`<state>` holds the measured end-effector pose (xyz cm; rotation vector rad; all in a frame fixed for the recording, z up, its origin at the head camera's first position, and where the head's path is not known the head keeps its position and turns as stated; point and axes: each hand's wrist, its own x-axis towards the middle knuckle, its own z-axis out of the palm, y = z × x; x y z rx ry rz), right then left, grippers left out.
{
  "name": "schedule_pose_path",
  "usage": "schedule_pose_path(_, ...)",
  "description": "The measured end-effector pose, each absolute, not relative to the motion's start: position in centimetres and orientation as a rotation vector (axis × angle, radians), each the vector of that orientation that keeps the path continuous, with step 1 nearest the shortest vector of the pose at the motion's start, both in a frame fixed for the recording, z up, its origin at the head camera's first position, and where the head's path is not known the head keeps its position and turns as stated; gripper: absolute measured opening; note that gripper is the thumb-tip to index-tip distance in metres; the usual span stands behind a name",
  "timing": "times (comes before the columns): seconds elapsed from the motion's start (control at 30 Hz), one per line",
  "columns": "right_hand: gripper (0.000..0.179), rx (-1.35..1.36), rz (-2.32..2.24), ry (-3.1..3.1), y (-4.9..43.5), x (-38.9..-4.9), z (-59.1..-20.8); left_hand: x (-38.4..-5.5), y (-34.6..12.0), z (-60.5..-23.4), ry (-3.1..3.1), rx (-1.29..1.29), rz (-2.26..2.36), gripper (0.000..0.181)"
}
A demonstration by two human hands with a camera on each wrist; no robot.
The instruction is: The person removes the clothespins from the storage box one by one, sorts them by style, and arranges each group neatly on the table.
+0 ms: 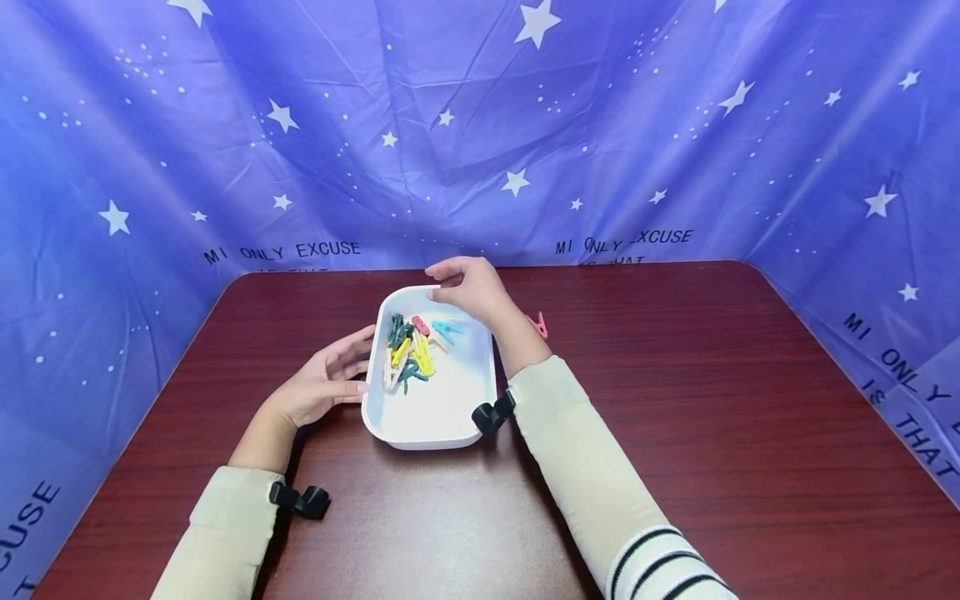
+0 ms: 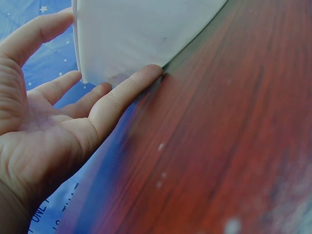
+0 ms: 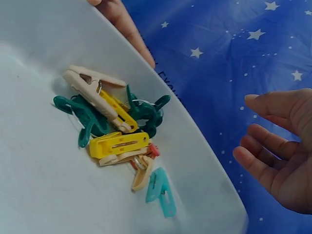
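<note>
A white plastic tray sits toward the back of the table, holding several clothespins gathered at its left side. Among them are beige, yellow, dark green and turquoise clothespins, plus a red one. My left hand is at the tray's left side, fingers extended and spread, with fingertips against its outer wall in the left wrist view. Over the tray's back right corner is my right hand, palm empty and fingers parted; the right wrist view shows it apart from the rim.
On the brown wooden table, a pink clothespin lies right of the tray, partly hidden behind my right forearm. A blue curtain with white stars hangs behind and along both sides. Black camera straps sit on both sleeves.
</note>
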<state>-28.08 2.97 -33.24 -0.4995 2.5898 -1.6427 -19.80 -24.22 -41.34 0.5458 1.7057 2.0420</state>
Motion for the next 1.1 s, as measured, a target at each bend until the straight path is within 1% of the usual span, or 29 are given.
schedule_pose_path(0.27, 0.030, -0.430, -1.495, 2.567, 1.9, -28.9, -34.3, -19.8, -24.1, -41.3, 1.708, 0.545, 2.037, 0.087)
schedule_pose_path(0.53, 0.031, -0.381, -1.509, 2.485, 1.3, -29.5, -35.9, -19.9, -24.2, -41.3, 1.715, 0.534, 2.041, 0.087)
schedule_pose_path(0.8, 0.031, -0.366, -1.322, 2.519, 0.7, -29.8, -36.5, -19.9, -24.2, -41.3, 1.709, 0.552, 2.039, 0.086)
schedule_pose_path(1.1, 0.038, -0.486, -1.167, 2.506, 0.5, -29.9, -36.9, -19.9, -24.3, -41.3, 1.699, 0.538, 2.043, 0.087)
